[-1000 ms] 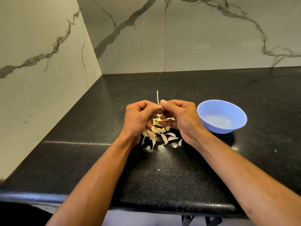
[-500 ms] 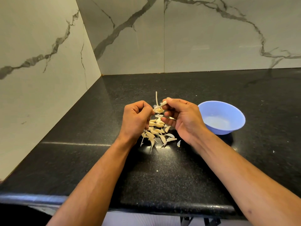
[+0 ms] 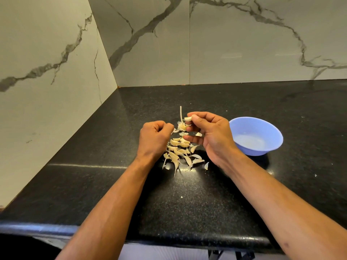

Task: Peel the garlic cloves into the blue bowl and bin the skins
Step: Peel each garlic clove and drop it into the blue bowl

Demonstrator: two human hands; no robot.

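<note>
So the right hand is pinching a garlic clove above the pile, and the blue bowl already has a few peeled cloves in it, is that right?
Not quite. The head view shows the blue bowl with no cloves in it. The rest holds: the right hand pinches a garlic clove above the pile of cloves and skins on the black counter.

Left hand (image 3: 155, 136) fisted; right hand (image 3: 210, 134) fingers (image 3: 195, 117) pinching.

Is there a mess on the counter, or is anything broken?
Nothing is broken. Garlic cloves and skins lie scattered in a loose pile on the black counter, with a few stray crumbs nearer the edge. That fits peeling. The blue bowl sits upright and looks empty, and the right hand pinches one clove.
</note>
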